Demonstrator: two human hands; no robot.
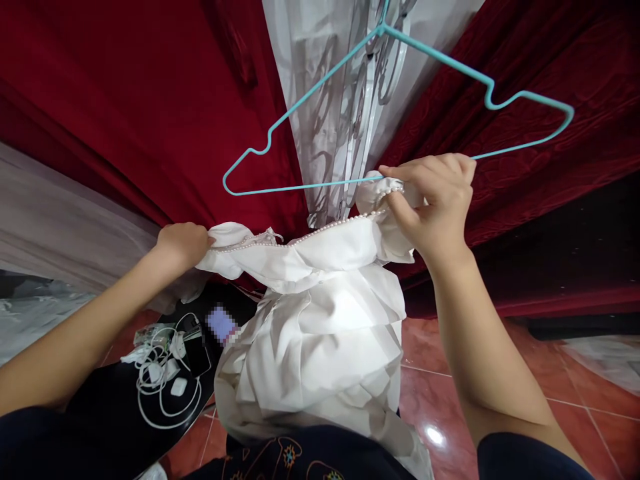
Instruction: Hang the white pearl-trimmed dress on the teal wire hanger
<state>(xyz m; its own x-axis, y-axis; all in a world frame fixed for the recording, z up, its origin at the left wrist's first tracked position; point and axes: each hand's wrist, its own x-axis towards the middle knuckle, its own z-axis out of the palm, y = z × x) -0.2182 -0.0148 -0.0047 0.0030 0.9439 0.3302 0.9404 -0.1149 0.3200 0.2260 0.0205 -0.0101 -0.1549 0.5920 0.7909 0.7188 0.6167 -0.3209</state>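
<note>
A white dress (310, 320) with a pearl-beaded neckline and puffed sleeves hangs between my hands, its skirt falling toward my body. My left hand (183, 247) is closed on the dress's left sleeve end. On the other side, my right hand (435, 193) pinches the right shoulder of the dress, with its fingers over the bottom bar of a light blue hanger (300, 188). The hanger hangs above the dress, its hook cut off by the top of the picture. Both upper corners of the hanger are bare of cloth.
Dark red curtains (125, 100) flank a white metal scrollwork frame (367, 113) with sheer white cloth. At lower left, a black table (115, 400) bears tangled white cables (160, 373), a phone (197, 357) and a small white case (179, 387). Red tiles (430, 373) cover the floor.
</note>
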